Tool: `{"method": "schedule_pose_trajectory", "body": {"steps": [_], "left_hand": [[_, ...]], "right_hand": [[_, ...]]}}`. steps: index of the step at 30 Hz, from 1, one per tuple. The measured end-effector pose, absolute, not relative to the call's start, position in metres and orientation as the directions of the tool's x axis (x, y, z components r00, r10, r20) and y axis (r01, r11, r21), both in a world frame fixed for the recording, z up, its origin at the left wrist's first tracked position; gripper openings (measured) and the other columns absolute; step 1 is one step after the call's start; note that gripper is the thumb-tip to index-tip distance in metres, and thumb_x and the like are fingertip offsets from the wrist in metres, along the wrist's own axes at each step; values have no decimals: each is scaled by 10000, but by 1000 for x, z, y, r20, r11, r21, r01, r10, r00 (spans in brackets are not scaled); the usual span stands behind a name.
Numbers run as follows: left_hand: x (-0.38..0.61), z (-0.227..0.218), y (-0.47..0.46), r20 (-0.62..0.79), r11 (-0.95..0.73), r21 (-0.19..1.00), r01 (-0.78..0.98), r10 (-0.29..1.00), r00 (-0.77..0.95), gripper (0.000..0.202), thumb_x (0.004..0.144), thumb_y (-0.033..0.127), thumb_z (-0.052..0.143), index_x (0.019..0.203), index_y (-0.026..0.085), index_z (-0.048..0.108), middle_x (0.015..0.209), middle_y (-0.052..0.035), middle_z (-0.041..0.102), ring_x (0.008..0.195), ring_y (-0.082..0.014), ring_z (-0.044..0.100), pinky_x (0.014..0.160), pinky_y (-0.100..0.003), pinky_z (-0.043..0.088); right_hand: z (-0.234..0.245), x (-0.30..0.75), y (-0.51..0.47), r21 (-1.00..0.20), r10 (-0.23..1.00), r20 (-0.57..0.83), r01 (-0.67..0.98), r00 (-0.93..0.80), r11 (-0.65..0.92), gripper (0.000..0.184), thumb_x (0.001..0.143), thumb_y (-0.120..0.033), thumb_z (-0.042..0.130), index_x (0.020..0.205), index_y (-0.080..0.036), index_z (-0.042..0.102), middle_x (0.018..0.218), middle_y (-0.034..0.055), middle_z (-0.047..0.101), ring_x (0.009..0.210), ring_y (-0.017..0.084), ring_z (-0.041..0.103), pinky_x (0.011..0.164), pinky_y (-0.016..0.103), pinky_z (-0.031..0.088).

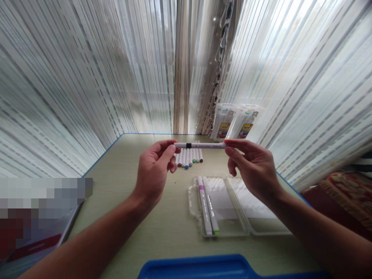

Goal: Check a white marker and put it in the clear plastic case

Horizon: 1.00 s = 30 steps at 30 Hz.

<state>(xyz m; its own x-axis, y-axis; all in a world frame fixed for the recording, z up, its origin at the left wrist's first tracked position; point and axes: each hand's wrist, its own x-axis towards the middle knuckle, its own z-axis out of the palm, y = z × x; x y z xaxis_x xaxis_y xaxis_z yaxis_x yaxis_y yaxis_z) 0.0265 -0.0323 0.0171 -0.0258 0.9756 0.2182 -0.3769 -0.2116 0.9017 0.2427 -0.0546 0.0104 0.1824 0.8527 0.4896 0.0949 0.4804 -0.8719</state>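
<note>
A white marker (200, 145) with a black band is held level above the table, one end pinched in my left hand (155, 170) and the other end pinched in my right hand (252, 166). Behind it a row of several capped markers (188, 157) lies on the table. Below my right hand an open clear plastic case (232, 228) lies flat with two markers (207, 209) in its left half, one purple-capped and one green-tipped.
Two clear marker packs (235, 122) lean against the striped curtain at the table's far edge. A blue tray (194, 267) sits at the near edge. A dark flat object (66, 221) lies at the left beside a blurred patch. Patterned fabric (345, 193) is at the right.
</note>
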Motion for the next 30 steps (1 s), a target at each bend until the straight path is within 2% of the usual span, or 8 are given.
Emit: {"method": "schedule_pose_trajectory", "body": {"steps": [10,19,23,30], "left_hand": [[27,16,-34,248,-236,914,-329,969,-5,257,769,209,759,1003,114,713,740,-13,649,515,-57,468,464,-198,401],[27,9,-29,308,-293,912,-285,951,7,282,772,223,787,1024,122,714,792,1,646,505,-43,469,446,-191,403],[26,6,-27,332,-320,910,-263,943,0,261,790,244,782,1019,133,720,817,5,639,498,-33,473,436,-183,395],[24,5,-27,350,-342,914,-219,937,-1,282,792,263,784,1042,146,728,791,12,623,489,-35,473,443,-192,415]], "right_hand": [[10,244,-54,-869,848,494,77,195,489,136,856,-241,741,989,-227,764,717,-11,666,401,65,525,330,213,407],[9,245,-52,-860,839,506,44,202,508,136,855,-208,740,984,-233,775,752,-15,679,395,47,526,324,188,392],[8,246,-51,-861,840,505,39,197,508,141,857,-210,739,991,-235,775,833,0,697,401,38,527,325,187,389],[8,247,-50,-860,840,505,30,198,510,144,857,-202,738,991,-238,777,879,6,705,401,29,523,328,185,380]]}}
